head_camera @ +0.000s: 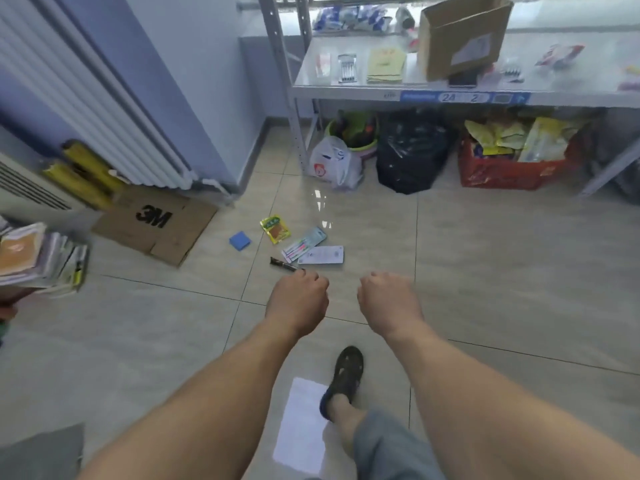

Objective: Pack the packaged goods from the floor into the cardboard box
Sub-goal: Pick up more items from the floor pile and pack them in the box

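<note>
Tiled floor (485, 258) first: crouch toward packaged goods (304, 242) lying well short of cardboard box (462, 36) on shelf (346, 88), uncurl empty, loosely fisted left hand (298, 301) and right hand (388, 299), gather black pen (285, 265) nearest.

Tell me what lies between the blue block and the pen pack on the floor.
In the head view, a yellow-green snack packet lies between the blue block and the pen pack.

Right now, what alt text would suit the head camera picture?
Two bare hands, left hand and right hand, fingers curled and holding nothing, hang over small packaged goods scattered on a tiled floor. A cardboard box stands on a metal shelf beyond.
</note>
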